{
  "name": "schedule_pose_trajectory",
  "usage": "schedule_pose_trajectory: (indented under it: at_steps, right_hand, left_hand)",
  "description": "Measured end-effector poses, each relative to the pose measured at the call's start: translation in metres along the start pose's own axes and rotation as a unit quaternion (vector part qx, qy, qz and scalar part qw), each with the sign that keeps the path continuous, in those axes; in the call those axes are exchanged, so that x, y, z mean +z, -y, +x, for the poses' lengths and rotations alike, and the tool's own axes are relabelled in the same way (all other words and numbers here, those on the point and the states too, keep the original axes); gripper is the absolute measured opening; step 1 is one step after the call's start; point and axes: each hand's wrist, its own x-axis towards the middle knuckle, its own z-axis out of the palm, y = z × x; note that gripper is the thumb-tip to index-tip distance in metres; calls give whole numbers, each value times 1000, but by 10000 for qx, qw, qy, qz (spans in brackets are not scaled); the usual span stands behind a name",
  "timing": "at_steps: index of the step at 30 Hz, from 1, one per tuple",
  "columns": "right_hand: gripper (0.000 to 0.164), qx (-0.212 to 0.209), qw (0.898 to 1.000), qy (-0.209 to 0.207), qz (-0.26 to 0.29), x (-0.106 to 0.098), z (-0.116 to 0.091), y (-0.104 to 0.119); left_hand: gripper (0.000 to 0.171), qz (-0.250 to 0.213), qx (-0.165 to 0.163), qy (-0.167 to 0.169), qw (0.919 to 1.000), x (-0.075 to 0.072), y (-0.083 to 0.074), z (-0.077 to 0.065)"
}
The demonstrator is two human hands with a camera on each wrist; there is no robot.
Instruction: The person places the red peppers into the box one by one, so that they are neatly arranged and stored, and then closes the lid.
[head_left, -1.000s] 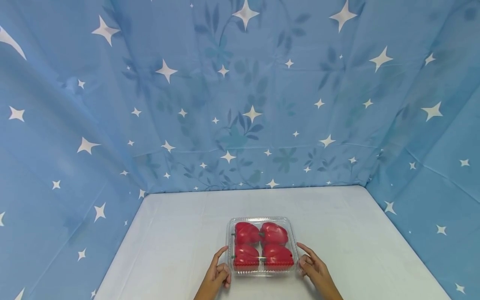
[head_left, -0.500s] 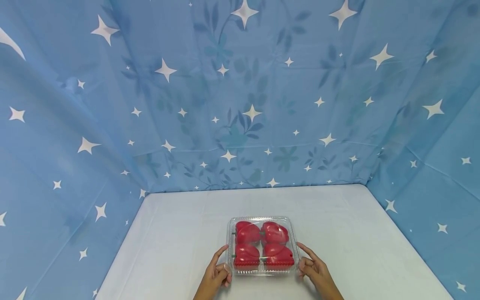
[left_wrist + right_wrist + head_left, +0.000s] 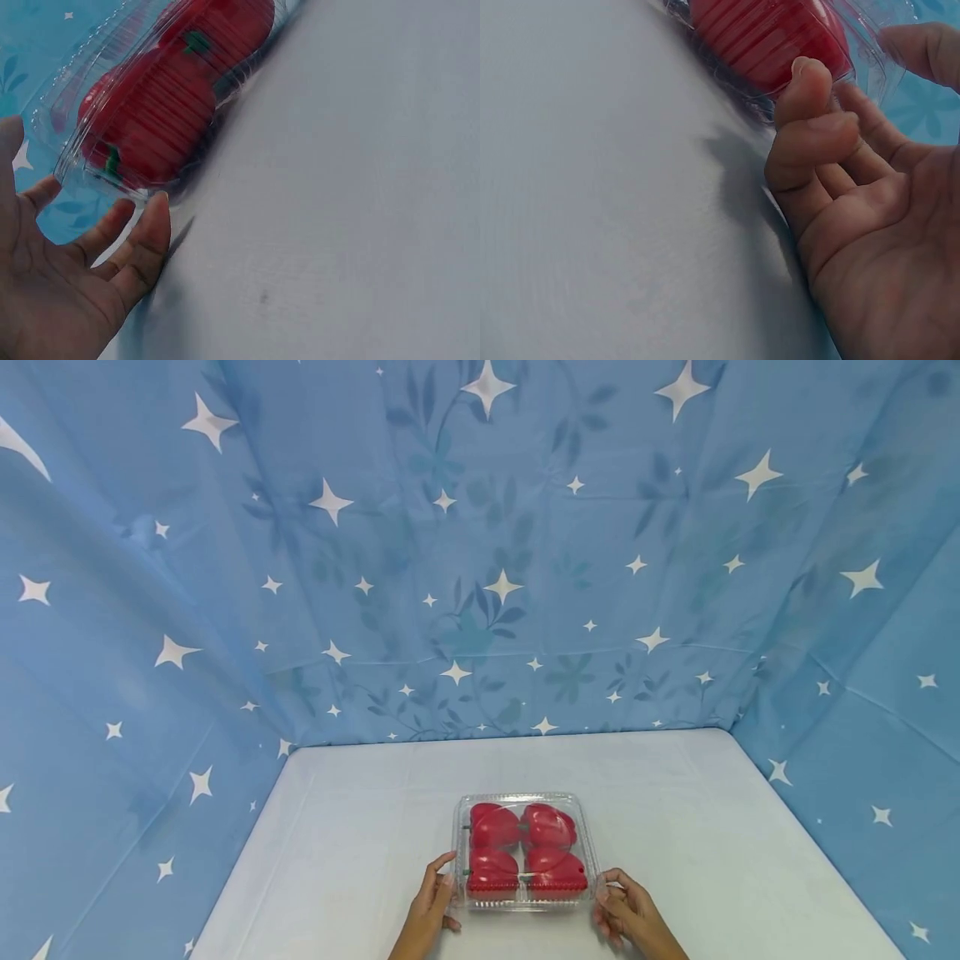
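A clear plastic clamshell box (image 3: pixel 523 902) stands closed on the white table, holding several glossy red bell peppers (image 3: pixel 551 827) with green stems. My left hand (image 3: pixel 425 906) is at the box's left side, its fingers spread loosely; in the left wrist view one fingertip (image 3: pixel 51 186) meets the rim and the others reach the lower side. On the opposite side my right hand (image 3: pixel 632 910) pinches the near right corner's rim between thumb and finger. Its other fingers (image 3: pixel 814 150) are curled in front of a red pepper (image 3: pixel 772 41).
White cloth covers the table (image 3: pixel 360 810). Blue curtains (image 3: pixel 480 610) printed with stars and leaves rise along its back and both sides.
The right index finger has bent and drawn back from the box's side toward the near corner. The left thumb has moved up toward the index finger. The box stays put.
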Motion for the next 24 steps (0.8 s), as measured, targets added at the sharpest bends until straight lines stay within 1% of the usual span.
schedule_pose_trajectory:
  at_steps: [2,5,6,8,11,18,24]
  right_hand:
    - [24,9,9999,109,-38,0,0,1]
    - [40,157,9996,191,-137,0,0,2]
    - [43,240,9994,173,-156,0,0,3]
    - [46,277,9992,165,-222,0,0,3]
    - [47,264,9992,101,-297,0,0,2]
    - [45,293,9993,-4,-244,-1,0,-4]
    - [38,31,9994,-53,-346,1,1,-6]
  left_hand:
    - [48,52,37,-49,10000,2,-1,1]
    - [50,135,68,-76,9999,5,0,3]
    - [51,178,74,-75,9998,5,0,3]
    - [53,209,53,-64,9997,6,0,3]
    - [53,199,34,-41,9998,6,1,3]
    - [54,148,2,26,9999,5,-1,2]
    - [55,51,6,45,10000,3,-1,3]
